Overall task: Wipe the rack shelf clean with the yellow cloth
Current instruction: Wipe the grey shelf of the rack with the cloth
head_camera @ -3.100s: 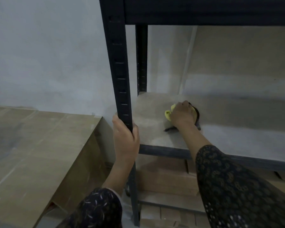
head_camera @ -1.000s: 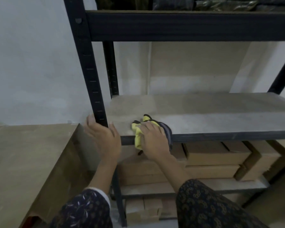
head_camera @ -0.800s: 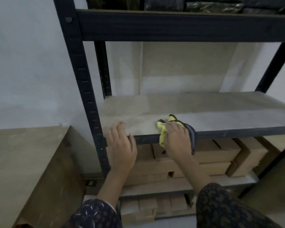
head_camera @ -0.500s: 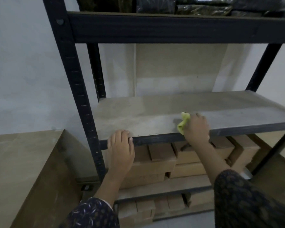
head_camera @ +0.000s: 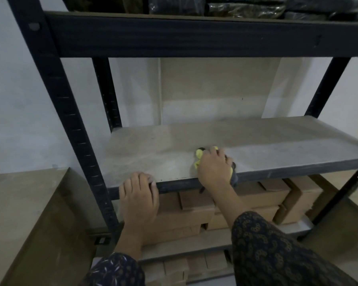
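1. The yellow cloth [head_camera: 198,156] is lying bunched on the rack shelf [head_camera: 256,149], near the shelf's front edge and about midway along it, with a grey fold hanging over that edge.
2. The right hand [head_camera: 214,169] is pressing down on the cloth, its fingers [head_camera: 215,154] clenching around the bunched fabric and covering most of it.
3. The left hand [head_camera: 139,195] is bracing on the shelf's front edge, left of the cloth, its fingers curling over the lip and grasping it, close to the black upright post [head_camera: 70,124].
4. Likely risks: the overhanging fold is sitting past the edge, so a pull toward the person could drag the cloth off the shelf; and because the cloth is wadded small, each pass is probably covering a narrow strip and leaving streaks of dust.
5. The shelf right of the cloth is looking duller, though dim light is making dust hard to judge.
6. Cardboard boxes [head_camera: 194,211] are sitting on the level below the shelf; dark bundles above the shelf are being cut off by the frame.
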Demonstrator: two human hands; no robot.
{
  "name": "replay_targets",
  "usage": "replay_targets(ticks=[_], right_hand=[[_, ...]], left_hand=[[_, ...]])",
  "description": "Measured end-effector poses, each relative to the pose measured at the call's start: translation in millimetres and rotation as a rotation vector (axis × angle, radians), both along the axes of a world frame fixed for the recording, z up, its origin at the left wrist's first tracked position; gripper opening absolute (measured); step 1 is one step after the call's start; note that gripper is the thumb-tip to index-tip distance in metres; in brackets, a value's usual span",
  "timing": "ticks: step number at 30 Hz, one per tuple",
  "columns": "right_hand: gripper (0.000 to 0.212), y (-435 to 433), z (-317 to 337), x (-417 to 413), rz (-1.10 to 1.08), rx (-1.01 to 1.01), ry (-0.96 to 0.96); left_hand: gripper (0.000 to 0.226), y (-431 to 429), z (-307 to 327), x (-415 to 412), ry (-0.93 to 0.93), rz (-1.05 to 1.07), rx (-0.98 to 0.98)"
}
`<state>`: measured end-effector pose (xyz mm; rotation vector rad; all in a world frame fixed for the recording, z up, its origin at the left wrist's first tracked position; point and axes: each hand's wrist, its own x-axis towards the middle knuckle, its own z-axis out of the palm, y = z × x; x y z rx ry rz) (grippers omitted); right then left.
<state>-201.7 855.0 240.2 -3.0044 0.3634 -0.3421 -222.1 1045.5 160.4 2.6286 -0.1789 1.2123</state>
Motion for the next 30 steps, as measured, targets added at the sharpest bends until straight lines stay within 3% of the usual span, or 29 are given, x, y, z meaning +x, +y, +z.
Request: replay_targets(ticks=[5, 8, 11, 14, 17, 25, 30], right_hand=[[0.037, -62, -3, -19, -0.334, 0.051, -0.03], [0.033, -71, 4, -14, -0.373, 0.13, -0.14], [0.035, -35, 13, 6, -0.086, 0.103, -0.199], [0.04, 22, 11, 25, 0.259, 0.05, -0.122], [0.038, 58, -2, 42, 0.422, -0.022, -0.089], [0.036, 31, -3, 94, 0.193, 0.006, 0.038], [0.039, -15, -4, 95, -0.027, 0.033, 0.049]], left_hand=[[0.018, -1, -1, 2, -0.001, 0.022, -0.005], [0.022, -9, 1, 3, 0.047, 0.08, -0.047], [0.024, -10, 2, 4, 0.076, 0.102, -0.046], [0.028, -6, 0, 7, 0.047, 0.108, 0.006], [0.031, -3, -7, 12, -0.015, 0.126, 0.048], [0.026, -5, -16, 26, -0.133, 0.146, 0.08], [0.034, -5, -16, 26, -0.151, 0.117, 0.075]])
